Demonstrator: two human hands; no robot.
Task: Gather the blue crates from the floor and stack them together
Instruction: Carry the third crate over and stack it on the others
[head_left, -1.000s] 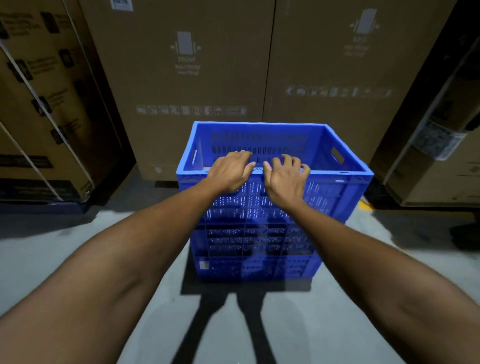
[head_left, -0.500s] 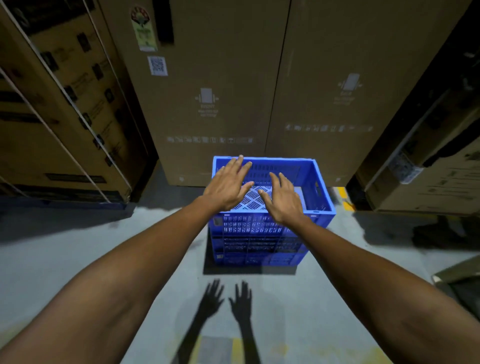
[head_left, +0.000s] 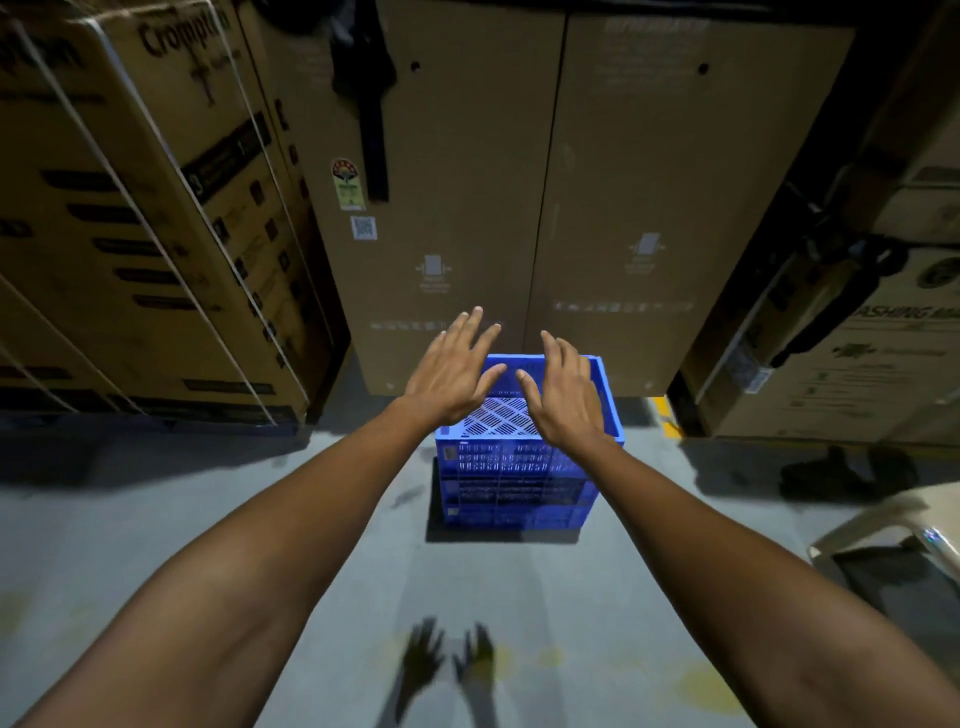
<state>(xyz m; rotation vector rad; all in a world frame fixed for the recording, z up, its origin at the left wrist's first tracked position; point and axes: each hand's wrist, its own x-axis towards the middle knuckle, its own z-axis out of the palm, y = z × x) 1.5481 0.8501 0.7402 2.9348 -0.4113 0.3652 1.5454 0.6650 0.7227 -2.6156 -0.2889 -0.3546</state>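
One stack of blue crates (head_left: 511, 480) on the concrete floor (head_left: 208, 545), set close in front of tall cardboard cartons (head_left: 467, 208); top crate empty, perforated base visible; count of tiers not certain, apparently more than one. Left hand (head_left: 451, 376) and right hand (head_left: 563, 395) held above the top rim, fingers spread, palms down, gripping nothing and apparently clear of the plastic. Strapped cartons (head_left: 130, 234) to the left, further boxed goods (head_left: 857, 338) to the right, part of a pale plastic chair (head_left: 883, 525) at the right edge. No loose crates visible elsewhere on the floor in this view. Judged step: stack placed and released, or check of seating. Next move likely calls for turning away to find any remaining crate, then lifting by the side handles and lowering squarely onto this stack.
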